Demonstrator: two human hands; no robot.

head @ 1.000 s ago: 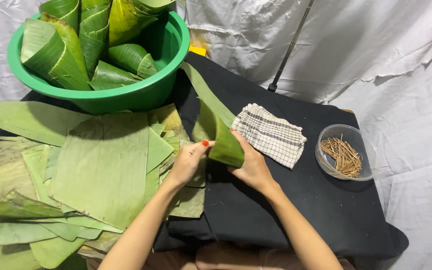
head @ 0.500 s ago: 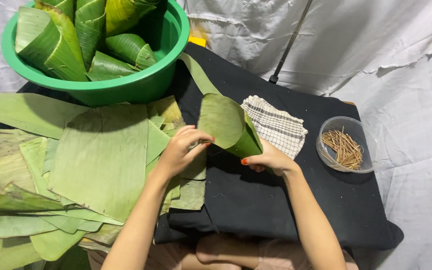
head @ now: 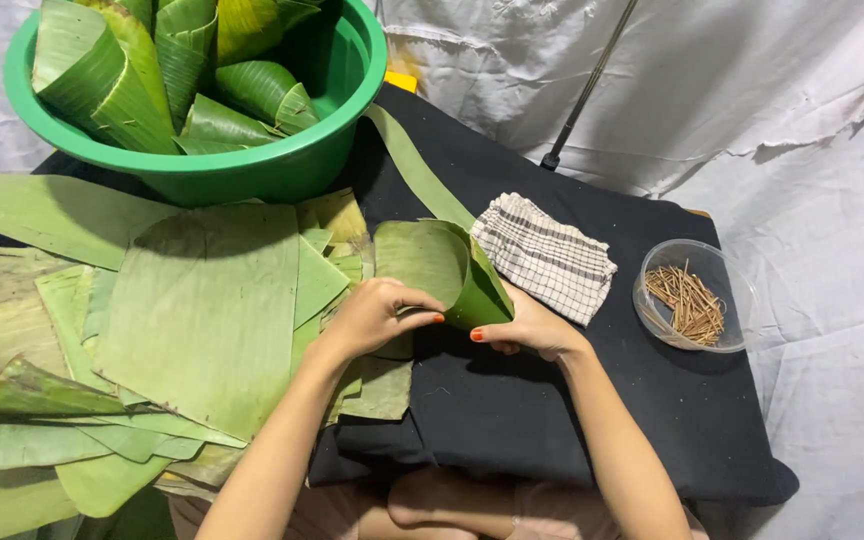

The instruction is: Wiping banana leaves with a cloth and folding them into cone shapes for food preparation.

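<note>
Both hands hold one green banana leaf point(head: 432, 262) that is curled into a cone shape above the black table point(head: 552, 420). My left hand point(head: 377, 315) pinches the leaf's left lower edge. From the right, my right hand point(head: 527, 327) grips the rolled side, fingers under the fold. The nails are painted red. A long leaf strip point(head: 414, 168) runs from the cone up toward the basin.
A green basin point(head: 252, 172) with rolled leaves stands at the back left. Flat banana leaves point(head: 202, 310) lie stacked on the left. A checked cloth point(head: 544, 256) and a clear bowl of small sticks point(head: 690, 300) sit to the right. White sheeting surrounds the table.
The leaf has been rolled tighter into a cone and lowered toward the table. Both hands have shifted closer together around it.
</note>
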